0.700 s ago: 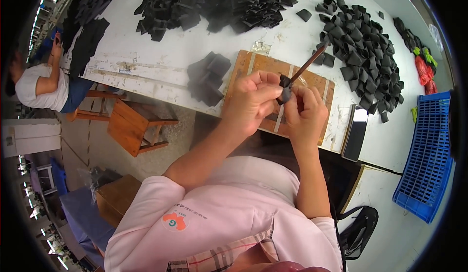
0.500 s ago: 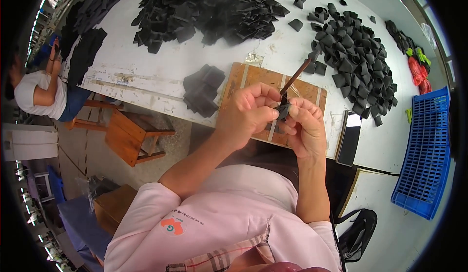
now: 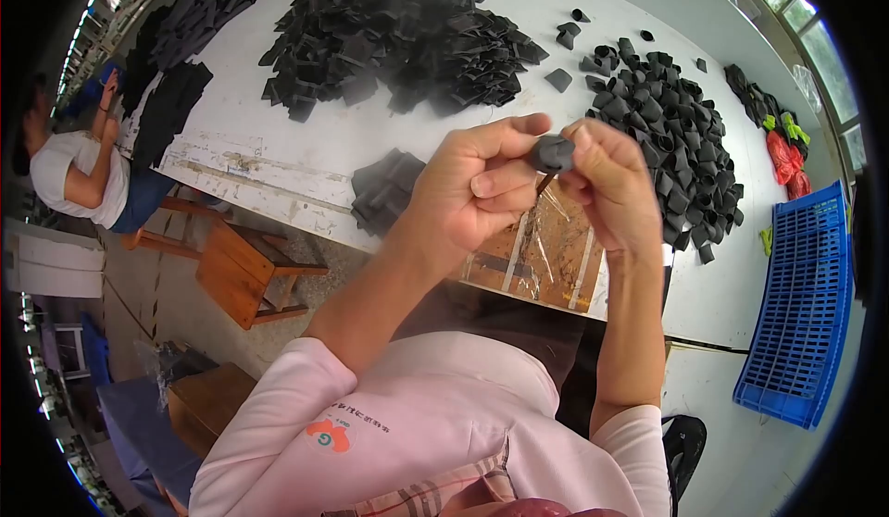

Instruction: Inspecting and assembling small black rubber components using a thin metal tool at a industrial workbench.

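A white bench (image 3: 306,142) carries everything being worked on; toward its far edge, left of the middle, spreads a broad heap of flat black pieces (image 3: 398,45); toward its far right corner lies a heap of curled black loops (image 3: 662,128); a wooden board (image 3: 565,253) lies at the near edge, and just to its left, by that same edge, is a small stack of flat pieces (image 3: 381,191).

Raised over the board, the left hand (image 3: 482,170) and right hand (image 3: 607,173) meet on one small rounded black piece (image 3: 554,153); the right pinches one side between thumb and fingers, while the left is closed on the other; a thin brown stick (image 3: 544,186) shows below it, though the fingers hide whether it sits inside the piece or only behind it.

The step in hand looks like turning or shaping this single piece by fingertip; the next move seems to call for a steady left hold, with the right fingers working the edge without creasing it.
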Demonstrator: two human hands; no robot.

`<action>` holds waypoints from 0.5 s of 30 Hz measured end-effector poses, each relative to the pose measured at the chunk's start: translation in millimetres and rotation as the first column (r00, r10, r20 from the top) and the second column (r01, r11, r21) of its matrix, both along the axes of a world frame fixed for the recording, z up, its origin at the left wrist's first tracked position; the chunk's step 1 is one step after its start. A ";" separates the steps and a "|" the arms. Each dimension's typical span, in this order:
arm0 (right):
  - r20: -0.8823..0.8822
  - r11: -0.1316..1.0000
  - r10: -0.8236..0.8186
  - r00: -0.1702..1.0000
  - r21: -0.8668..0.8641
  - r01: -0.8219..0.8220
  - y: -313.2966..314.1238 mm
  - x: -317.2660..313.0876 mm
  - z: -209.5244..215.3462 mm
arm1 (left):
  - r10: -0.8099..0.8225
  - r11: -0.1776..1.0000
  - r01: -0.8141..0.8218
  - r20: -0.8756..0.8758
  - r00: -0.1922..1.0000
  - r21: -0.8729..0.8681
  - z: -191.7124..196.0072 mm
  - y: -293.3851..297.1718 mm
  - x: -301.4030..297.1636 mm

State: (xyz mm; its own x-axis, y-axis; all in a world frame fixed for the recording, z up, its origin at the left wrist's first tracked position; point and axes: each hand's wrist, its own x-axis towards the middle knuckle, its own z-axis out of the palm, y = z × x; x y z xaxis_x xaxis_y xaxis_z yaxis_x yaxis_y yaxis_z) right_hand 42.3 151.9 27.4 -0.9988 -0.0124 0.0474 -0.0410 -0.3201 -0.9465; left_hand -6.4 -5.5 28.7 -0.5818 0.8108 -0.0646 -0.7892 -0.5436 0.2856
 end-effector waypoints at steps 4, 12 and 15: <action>0.236 0.974 -0.082 0.968 0.226 0.028 -6.5 3.6 -51.2 | 0.114 0.978 -0.128 -0.094 0.989 -0.167 -23.5 -0.7 3.9; -0.233 0.753 -0.470 0.851 0.398 0.525 -5.2 26.4 -13.9 | 0.253 0.650 -0.738 -0.864 0.435 -0.181 -20.1 10.3 7.1; -0.575 0.535 -0.337 0.746 0.535 0.654 -22.5 31.0 -5.9 | 0.139 0.667 -0.745 -0.984 0.113 0.009 -10.4 8.7 -5.9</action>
